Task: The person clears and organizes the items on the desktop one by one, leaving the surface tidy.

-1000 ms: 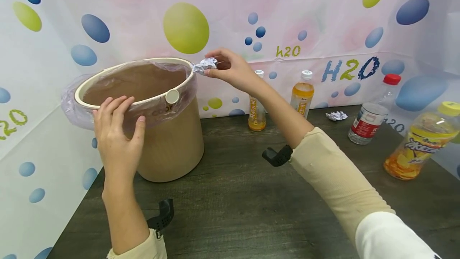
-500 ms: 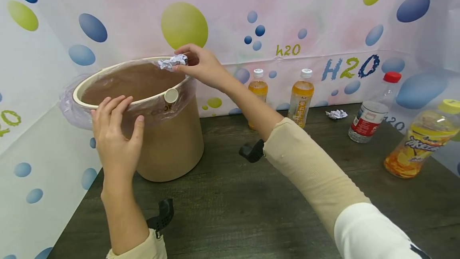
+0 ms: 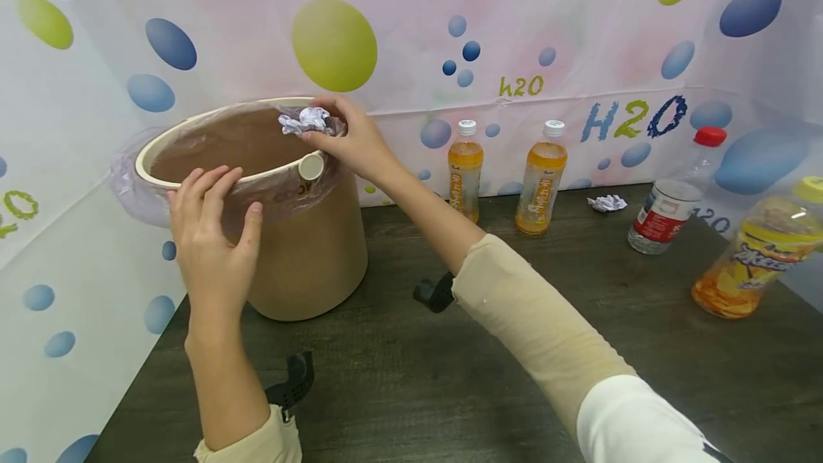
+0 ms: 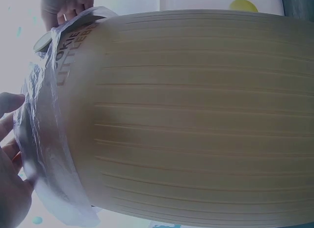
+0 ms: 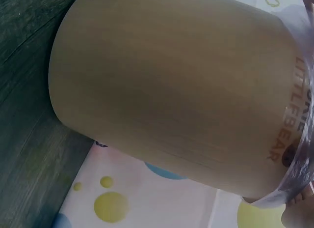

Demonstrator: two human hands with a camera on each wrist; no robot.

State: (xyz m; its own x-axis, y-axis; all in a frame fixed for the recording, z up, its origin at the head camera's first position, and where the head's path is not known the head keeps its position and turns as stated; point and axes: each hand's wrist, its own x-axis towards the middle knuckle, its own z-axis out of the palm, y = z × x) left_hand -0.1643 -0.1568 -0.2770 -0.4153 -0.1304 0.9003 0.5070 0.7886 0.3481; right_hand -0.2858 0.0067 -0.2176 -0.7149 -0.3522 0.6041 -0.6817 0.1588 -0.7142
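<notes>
A beige trash bin (image 3: 308, 263) stands on the dark table, lined with a thin lilac plastic bag (image 3: 135, 191) folded over its cream rim. My left hand (image 3: 215, 256) rests on the near rim, fingertips over the edge and thumb spread against the bag outside. At the rim's right side, my right hand (image 3: 356, 138) pinches a crumpled white paper (image 3: 310, 121) between thumb and fingers, over the bin's mouth. The left wrist view shows fingers of the left hand (image 4: 12, 184) against the bagged rim. Most of the bin's inside is hidden.
Two small bottles of orange drink (image 3: 466, 170) (image 3: 541, 177) stand by the back wall. Another crumpled paper ball (image 3: 607, 203) lies right of them. Further right are a red-capped bottle (image 3: 669, 202) and a yellow-capped bottle (image 3: 755, 256). A patterned sheet (image 3: 411, 20) hangs behind the table.
My right hand has moved left with the crumpled paper, from beside the bin's rim to over its mouth, then slightly lower. The left hand has stayed on the rim.
</notes>
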